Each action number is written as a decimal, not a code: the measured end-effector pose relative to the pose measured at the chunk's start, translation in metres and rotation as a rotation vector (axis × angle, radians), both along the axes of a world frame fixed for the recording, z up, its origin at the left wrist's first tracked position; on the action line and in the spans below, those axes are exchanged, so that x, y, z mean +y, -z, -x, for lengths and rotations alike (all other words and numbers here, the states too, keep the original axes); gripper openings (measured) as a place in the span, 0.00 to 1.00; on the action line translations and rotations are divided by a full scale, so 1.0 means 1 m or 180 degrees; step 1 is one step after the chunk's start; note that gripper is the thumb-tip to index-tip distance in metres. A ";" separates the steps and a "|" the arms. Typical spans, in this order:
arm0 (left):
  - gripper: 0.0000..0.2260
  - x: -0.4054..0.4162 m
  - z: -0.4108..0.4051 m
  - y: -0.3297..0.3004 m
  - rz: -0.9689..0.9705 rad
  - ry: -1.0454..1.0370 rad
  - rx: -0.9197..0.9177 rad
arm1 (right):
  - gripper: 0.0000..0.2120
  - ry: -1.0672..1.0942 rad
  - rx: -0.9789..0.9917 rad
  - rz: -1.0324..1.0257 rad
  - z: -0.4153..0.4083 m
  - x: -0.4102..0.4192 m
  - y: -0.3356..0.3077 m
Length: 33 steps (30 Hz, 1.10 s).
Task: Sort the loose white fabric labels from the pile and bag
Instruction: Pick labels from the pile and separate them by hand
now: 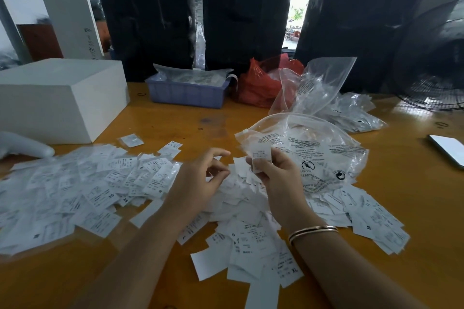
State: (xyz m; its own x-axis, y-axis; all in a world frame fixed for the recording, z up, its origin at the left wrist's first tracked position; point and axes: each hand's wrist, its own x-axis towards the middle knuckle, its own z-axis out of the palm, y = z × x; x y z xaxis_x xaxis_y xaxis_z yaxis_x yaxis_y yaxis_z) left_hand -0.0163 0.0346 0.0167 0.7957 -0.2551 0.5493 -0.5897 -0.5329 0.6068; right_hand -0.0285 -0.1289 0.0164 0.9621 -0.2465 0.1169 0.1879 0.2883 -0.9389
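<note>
A wide pile of loose white fabric labels (100,183) covers the yellow table (75,278), printed with sizes such as XS, M and XL. My right hand (276,178) pinches a small stack of labels (261,155) upright between thumb and fingers, just in front of a clear printed plastic bag (313,148). My left hand (200,178) hovers over the middle of the pile with its fingers loosely curled and nothing held. More labels (371,216) lie under and to the right of the bag.
A white box (57,100) stands at the left, a blue bin (188,93) of packets at the back, a red bag (258,83) beside it. Clear bags of labels (351,113) lie at the right. A phone (449,148) rests near the right edge. Another person's gloved hand (22,145) reaches in at the left.
</note>
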 end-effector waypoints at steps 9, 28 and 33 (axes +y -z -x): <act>0.17 0.000 0.001 0.001 -0.0014 0.0220 0.0166 | 0.04 -0.0127 -0.0246 -0.0059 0.004 0.003 -0.002; 0.18 0.000 0.002 0.001 0.0487 0.0630 0.0595 | 0.04 -0.0434 -0.0280 0.0672 0.002 -0.002 -0.003; 0.20 0.002 0.000 0.001 0.0461 0.0650 0.0586 | 0.04 -0.0389 -0.0237 0.0542 -0.002 -0.006 0.000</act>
